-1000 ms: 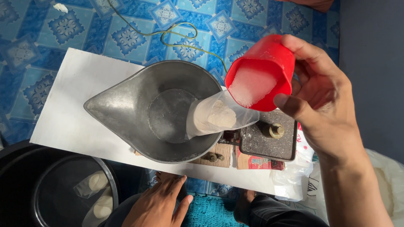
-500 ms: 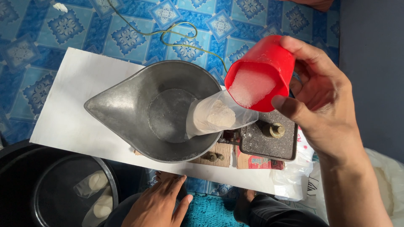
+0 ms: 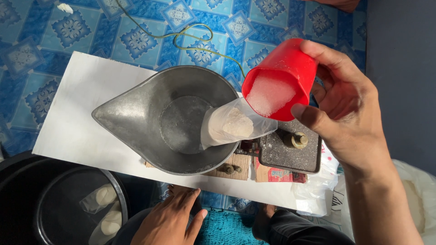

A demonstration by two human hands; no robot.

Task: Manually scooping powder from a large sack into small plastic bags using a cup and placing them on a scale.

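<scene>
The right hand [image 3: 349, 113] was clamped on a tilted red cup [image 3: 281, 77] of white grains above a plastic bag [image 3: 227, 127] propped open in the metal pan [image 3: 150, 122], while the left hand [image 3: 170, 218], fingers apart, rested empty below the pan.

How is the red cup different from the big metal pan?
The red cup is bright red plastic, while the metal pan is dull grey. The cup is smaller and is held tipped in the right hand; the pan is wide, has a pointed spout and sits flat on the white board. The cup has white grains right inside it; the pan holds a clear bag of them. Both are open on top.
</scene>
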